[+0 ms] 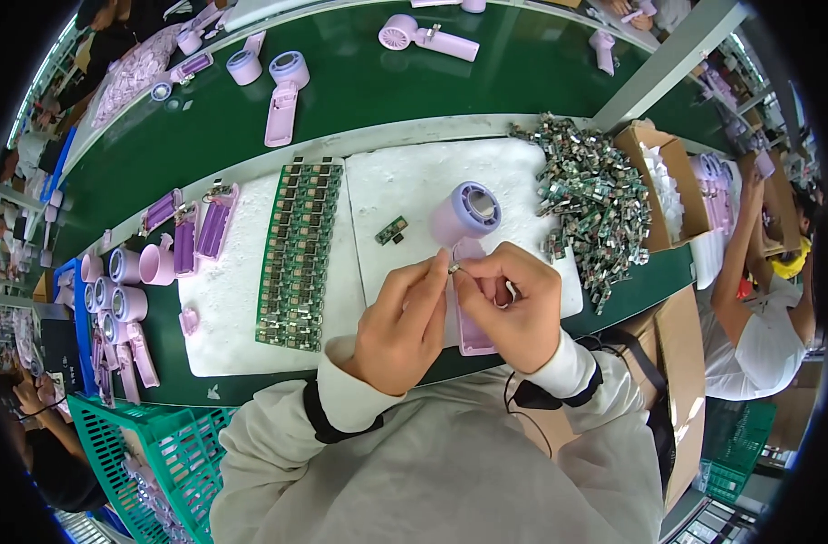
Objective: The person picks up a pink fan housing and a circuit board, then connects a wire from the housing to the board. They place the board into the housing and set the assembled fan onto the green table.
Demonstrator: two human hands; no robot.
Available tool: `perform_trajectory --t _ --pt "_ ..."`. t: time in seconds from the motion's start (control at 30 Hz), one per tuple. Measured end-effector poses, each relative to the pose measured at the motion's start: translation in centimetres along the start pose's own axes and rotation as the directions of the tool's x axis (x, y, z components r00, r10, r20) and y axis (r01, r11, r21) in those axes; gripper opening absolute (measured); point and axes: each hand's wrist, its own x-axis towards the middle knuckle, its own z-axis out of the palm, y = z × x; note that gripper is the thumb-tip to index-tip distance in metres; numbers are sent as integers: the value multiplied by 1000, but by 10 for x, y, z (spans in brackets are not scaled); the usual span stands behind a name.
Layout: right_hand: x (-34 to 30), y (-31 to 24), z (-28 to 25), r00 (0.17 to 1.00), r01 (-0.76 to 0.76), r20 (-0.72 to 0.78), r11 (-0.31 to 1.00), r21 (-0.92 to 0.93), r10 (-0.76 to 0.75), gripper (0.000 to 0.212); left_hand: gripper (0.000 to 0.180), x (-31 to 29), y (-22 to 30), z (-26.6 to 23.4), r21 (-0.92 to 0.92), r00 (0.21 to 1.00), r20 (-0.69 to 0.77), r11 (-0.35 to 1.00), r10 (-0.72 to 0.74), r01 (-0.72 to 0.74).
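Observation:
Over a lilac handheld fan body (466, 216) on the white foam board, my two hands meet fingertip to fingertip. My right hand (521, 304) pinches a tiny light-coloured part (455, 268) between thumb and forefinger; its kind is too small to tell. The fingers of my left hand (400, 326) are pressed together against the same spot, and what they grip is hidden. Below my hands the fan's open handle (474, 337) points toward me, partly covered. A small loose green circuit board (391, 230) lies left of the fan head.
A panel of joined circuit boards (296, 258) lies on the left foam. A heap of small boards (595, 199) is at right, beside a cardboard box (669, 186). Fan parts (124, 304) crowd the left; more fans (287, 95) rest on the green bench. Other people work nearby.

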Motion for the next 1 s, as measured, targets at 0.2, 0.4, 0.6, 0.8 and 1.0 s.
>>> perform_trajectory --t 0.2,0.4,0.6,0.8,1.0 --pt "17 4 -10 999 12 41 999 -30 -11 6 40 20 9 -10 52 997 73 998 -33 29" --pt "57 8 -54 999 -35 5 998 -52 36 10 38 72 3 -32 128 977 212 992 -25 -3" --pt "170 33 -100 998 40 43 989 -144 -34 18 33 60 -30 -28 523 883 395 852 -253 10" --pt "278 58 -83 983 117 184 844 -523 -22 27 31 41 -22 -20 251 858 508 966 -77 -61" --pt "377 44 -8 954 241 281 830 -504 -106 32 25 30 -25 -8 -33 865 502 999 19 -3"
